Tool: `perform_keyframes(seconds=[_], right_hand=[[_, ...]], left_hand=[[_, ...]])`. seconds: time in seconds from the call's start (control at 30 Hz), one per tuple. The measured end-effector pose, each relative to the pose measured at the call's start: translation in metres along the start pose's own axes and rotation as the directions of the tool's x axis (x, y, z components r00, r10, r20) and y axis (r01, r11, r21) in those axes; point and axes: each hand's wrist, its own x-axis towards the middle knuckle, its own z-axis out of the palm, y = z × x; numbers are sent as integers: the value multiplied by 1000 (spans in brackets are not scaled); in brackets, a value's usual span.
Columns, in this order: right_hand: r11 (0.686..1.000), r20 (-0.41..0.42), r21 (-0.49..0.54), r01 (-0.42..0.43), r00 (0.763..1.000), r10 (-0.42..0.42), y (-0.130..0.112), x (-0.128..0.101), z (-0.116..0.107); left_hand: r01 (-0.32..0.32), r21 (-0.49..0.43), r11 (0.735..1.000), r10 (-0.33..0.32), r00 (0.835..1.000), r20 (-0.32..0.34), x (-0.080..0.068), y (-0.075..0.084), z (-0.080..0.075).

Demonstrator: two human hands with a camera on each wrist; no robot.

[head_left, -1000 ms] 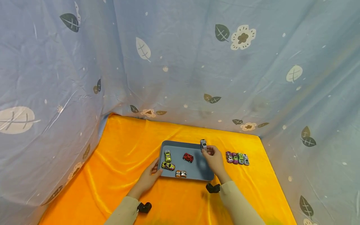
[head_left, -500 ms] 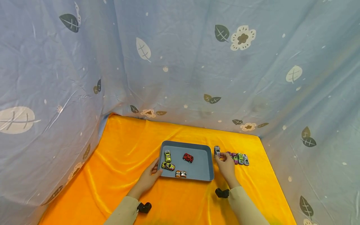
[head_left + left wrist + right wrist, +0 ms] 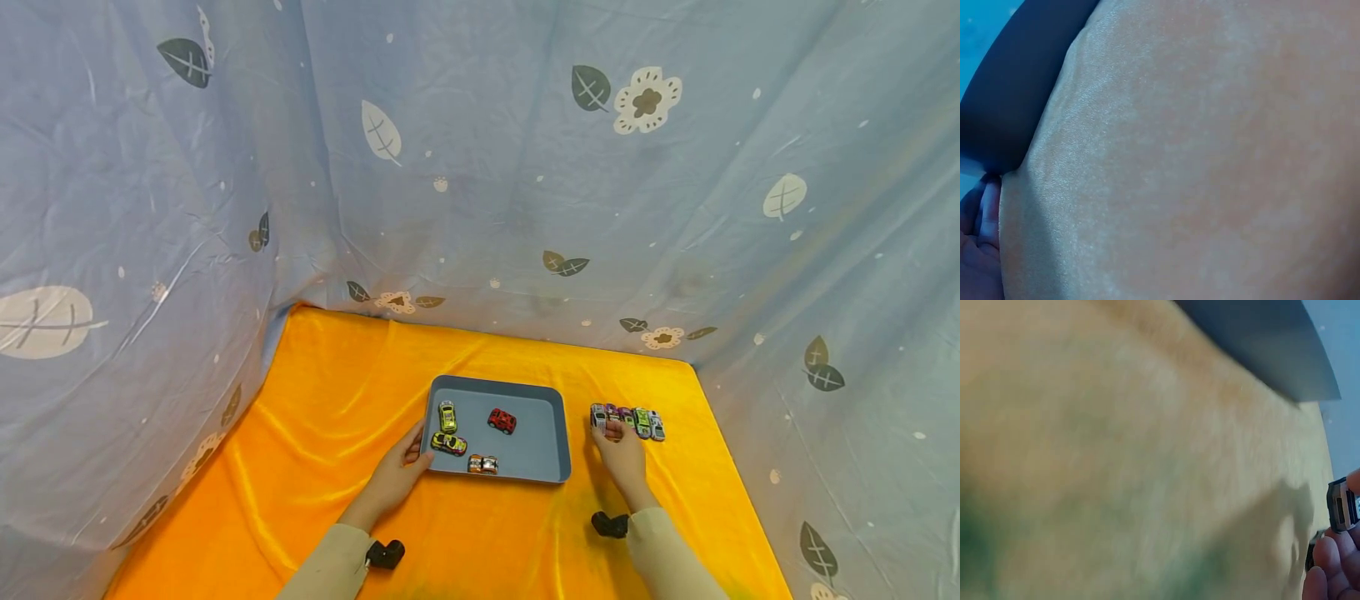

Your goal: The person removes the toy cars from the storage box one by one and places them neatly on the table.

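My right hand (image 3: 624,457) pinches a silver-grey toy car (image 3: 597,416) at the left end of a row of toy cars on the cloth. Part of that car (image 3: 1342,505) shows between thumb and fingers in the right wrist view. In the row stand purple cars, a green car (image 3: 642,422) and a pale silver car (image 3: 657,426), side by side; the fingers partly hide the nearest ones. My left hand (image 3: 393,475) grips the left front corner of a blue-grey tray (image 3: 528,454), thumb at the rim. In the left wrist view only its fingers (image 3: 988,212) show, against the tray wall.
Inside the tray lie a yellow-green car (image 3: 447,416), a yellow-and-pink car (image 3: 448,443), a red car (image 3: 502,421) and an orange-and-silver car (image 3: 482,464). Orange-yellow cloth (image 3: 360,358) covers the surface. Blue patterned curtains (image 3: 480,167) enclose the back and sides.
My right hand has carried the silver-grey car from over the tray's right side, rightward and down, to the left end of the row. The left hand and tray have stayed put.
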Motion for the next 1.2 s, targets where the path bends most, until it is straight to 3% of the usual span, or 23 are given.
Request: perform_keyframes(seconds=[0.4,1.2], right_hand=[[995,36,-89,-48,998,51,25,-10,-23],[985,61,-143,-95,993,105,37,-13,-27]], left_hand=[[-19,-2,1000,19,1000,2,0,2,-1],[-38,-8,999,38,999,5,1,1,-1]])
